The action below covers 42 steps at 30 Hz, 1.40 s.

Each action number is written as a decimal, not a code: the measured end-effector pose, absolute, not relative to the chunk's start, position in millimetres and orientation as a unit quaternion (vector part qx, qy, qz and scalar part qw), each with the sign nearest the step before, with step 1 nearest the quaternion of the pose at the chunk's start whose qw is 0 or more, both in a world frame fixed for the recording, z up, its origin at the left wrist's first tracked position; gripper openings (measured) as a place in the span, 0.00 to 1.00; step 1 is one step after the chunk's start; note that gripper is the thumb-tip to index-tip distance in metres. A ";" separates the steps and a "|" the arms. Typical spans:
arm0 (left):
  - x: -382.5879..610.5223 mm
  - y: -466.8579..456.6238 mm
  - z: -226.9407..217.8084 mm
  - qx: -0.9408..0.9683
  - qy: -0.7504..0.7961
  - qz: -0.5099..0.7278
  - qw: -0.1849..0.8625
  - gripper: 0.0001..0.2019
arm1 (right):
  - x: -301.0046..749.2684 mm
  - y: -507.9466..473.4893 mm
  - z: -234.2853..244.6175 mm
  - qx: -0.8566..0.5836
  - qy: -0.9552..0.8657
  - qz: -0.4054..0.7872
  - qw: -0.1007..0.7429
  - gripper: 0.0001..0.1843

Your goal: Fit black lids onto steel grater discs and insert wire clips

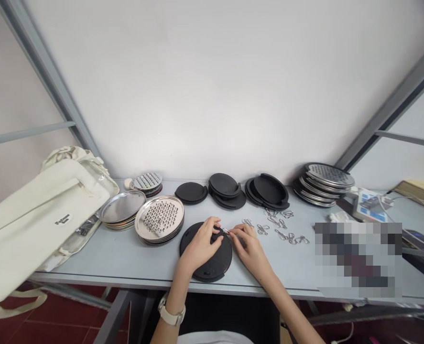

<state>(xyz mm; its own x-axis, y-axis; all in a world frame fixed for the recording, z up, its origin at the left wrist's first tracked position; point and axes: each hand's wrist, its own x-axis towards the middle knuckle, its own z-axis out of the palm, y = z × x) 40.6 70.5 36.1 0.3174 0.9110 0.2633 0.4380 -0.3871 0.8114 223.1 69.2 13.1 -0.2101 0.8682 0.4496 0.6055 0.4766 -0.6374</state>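
Note:
A black round plate (209, 266) with raised lips and small slots lies flat near the table's front edge. My left hand (201, 246) rests across it, fingers bent at the far rim and thumb apart on top, holding it. At the plate's upper right edge, a small bent metal wire clip (225, 231) is pinched between the fingertips of my right hand (248, 248). The far end of that clip is too small to make out. Just beyond my right hand lie several loose wire clips (262, 230).
Stacked grater discs (159, 217) and plain metal discs (122, 206) stand left. Black round plates (191, 192) and deeper black trays (271, 188) line the wall. A mixed stack (326, 179), a box (371, 205) and a pixelated patch are right. A cream bag (50, 205) covers the left end.

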 end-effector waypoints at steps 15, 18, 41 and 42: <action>40.5 69.1 37.1 0.745 0.449 0.374 0.322 0.19 | 219.5 67.8 15.2 -0.458 -0.771 0.206 0.392 0.16; 40.7 69.0 36.6 0.744 0.448 0.377 0.322 0.19 | 215.9 71.7 13.3 -0.451 -0.779 0.194 0.389 0.17; 41.8 68.3 40.8 0.760 0.428 0.374 0.315 0.14 | 217.5 70.9 16.0 -0.446 -0.786 0.178 0.390 0.16; 41.8 68.7 40.4 0.760 0.427 0.376 0.315 0.14 | 217.6 70.8 16.1 -0.447 -0.785 0.179 0.390 0.16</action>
<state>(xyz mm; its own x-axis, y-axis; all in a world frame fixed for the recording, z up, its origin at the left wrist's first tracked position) 41.8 68.7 40.4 0.3527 0.8858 0.3017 0.4125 -0.4365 0.7996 217.6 70.8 16.1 -0.2969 0.8410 0.4524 0.5611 0.5370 -0.6299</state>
